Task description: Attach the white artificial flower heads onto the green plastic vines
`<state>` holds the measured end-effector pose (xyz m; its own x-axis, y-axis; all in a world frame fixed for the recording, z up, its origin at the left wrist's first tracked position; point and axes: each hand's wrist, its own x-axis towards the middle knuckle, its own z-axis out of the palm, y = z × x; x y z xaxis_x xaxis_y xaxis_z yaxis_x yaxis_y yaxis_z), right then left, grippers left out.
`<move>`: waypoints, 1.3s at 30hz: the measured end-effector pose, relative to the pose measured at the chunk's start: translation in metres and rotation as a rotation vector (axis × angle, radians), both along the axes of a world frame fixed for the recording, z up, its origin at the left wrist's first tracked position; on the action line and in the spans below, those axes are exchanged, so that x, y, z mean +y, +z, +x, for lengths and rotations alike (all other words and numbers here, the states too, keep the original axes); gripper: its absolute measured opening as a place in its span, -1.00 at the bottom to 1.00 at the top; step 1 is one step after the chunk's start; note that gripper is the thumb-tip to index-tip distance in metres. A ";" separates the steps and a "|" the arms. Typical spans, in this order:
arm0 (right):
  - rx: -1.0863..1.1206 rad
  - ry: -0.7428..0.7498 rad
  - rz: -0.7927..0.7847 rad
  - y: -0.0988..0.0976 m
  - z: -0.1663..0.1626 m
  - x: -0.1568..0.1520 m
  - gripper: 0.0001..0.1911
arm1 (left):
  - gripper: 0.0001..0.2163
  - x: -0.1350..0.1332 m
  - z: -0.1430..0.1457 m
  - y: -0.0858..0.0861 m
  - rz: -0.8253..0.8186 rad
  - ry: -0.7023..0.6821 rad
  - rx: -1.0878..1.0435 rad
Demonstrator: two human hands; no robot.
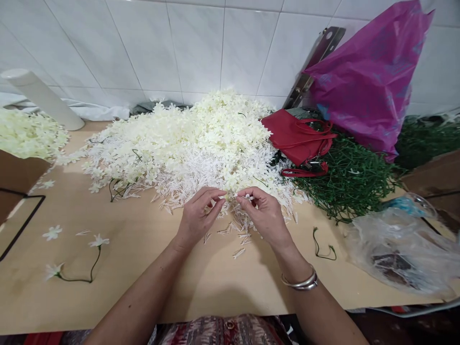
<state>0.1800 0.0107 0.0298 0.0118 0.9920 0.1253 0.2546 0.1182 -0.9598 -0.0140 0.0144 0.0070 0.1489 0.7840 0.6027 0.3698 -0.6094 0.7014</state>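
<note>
My left hand [201, 213] is closed in a pinch at the front edge of the heap, its thumb and forefinger tips close together; what they hold, if anything, is too small to make out. Close beside it, my right hand [264, 213] pinches a small white artificial flower [247, 197] between thumb and fingers. Behind both hands spreads a large heap of pale artificial flower heads [201, 127]. Thin white stamen-like sticks [190, 175] lie along its front, with a few loose sticks [239, 252] on the table [215, 282] below my hands.
On the left lie a green stem with two flowers [89, 278], a single flower [52, 232] and a cardboard box [21, 177]. To the right are a red bag [293, 136], green stems [345, 177], a purple plastic bag [373, 72] and a clear plastic bag [402, 244]. A white roll [43, 98] leans at back left.
</note>
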 end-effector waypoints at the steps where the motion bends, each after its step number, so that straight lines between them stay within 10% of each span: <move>1: 0.038 0.009 -0.038 -0.003 -0.001 0.000 -0.84 | -0.85 0.000 0.001 0.000 0.012 0.014 0.009; 13: 0.124 0.176 -0.030 -0.013 0.005 -0.002 -0.75 | -0.81 0.006 -0.015 0.004 0.067 0.461 -0.076; 23: 0.153 0.126 0.016 -0.014 -0.005 -0.008 -0.75 | -0.86 -0.001 -0.001 0.004 0.011 -0.110 0.041; 27: 0.188 0.112 0.052 -0.013 -0.010 -0.009 -0.82 | -0.91 -0.003 0.000 0.004 -0.068 -0.013 0.015; 33: -0.299 0.226 0.296 -0.015 -0.016 -0.011 -0.96 | -0.91 -0.001 -0.010 -0.001 -0.128 0.285 -0.103; 39: -0.628 0.293 0.375 -0.027 -0.027 -0.013 -0.87 | -0.90 -0.001 -0.008 -0.006 -0.287 0.279 -0.252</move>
